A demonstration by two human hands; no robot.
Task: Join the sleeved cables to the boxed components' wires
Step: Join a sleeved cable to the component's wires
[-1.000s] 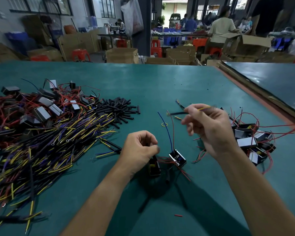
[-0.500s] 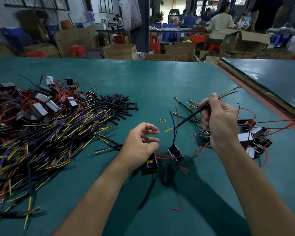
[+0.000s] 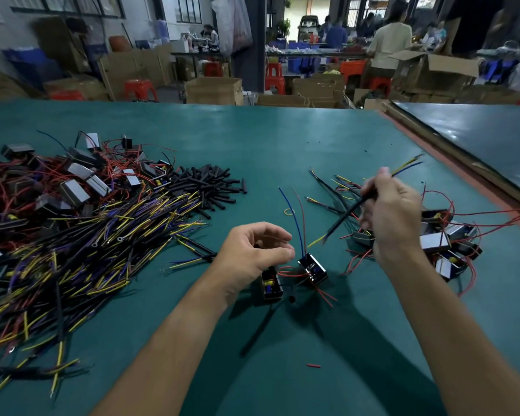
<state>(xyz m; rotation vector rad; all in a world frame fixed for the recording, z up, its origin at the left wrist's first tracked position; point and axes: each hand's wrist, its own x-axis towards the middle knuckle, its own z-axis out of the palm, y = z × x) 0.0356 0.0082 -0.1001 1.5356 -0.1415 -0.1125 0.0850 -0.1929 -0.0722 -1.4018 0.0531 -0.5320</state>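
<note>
A green bench [image 3: 282, 139] is seen from above. A big heap of cables [image 3: 87, 250], black, yellow and purple, is spread along its left edge. Little boxes with red wires [image 3: 75, 181] are piled behind the heap, toward the far left corner. Short black tubes [image 3: 213, 187] are heaped just beside them, nearer the middle. More little boxes [image 3: 436, 243] are tangled in red wires by the right edge. A yellow ring [image 3: 288, 211] and a red scrap [image 3: 313, 365] are left on the bare top. Cardboard boxes [image 3: 213, 90] are stacked past the far edge.

Near the middle of the bench two boxes are laid side by side. The first box [image 3: 271, 285] is partly hidden under the left hand [image 3: 252, 253]. From the second box [image 3: 312, 269] a blue wire [image 3: 291, 217] and a red wire [image 3: 302, 217] are stuck up, between the left hand and the low end of the black cable [image 3: 347, 216]. The left hand's fingers are loosely curled, and nothing is seen held in them. The black cable is gripped by the right hand [image 3: 391, 217]. It is tilted, with its yellow tip pointed down near the second box, not touching it.

One second ago the left hand was pinched tight; now it is loosened. The black cable was held almost flat then; now it is tipped steeply down.
</note>
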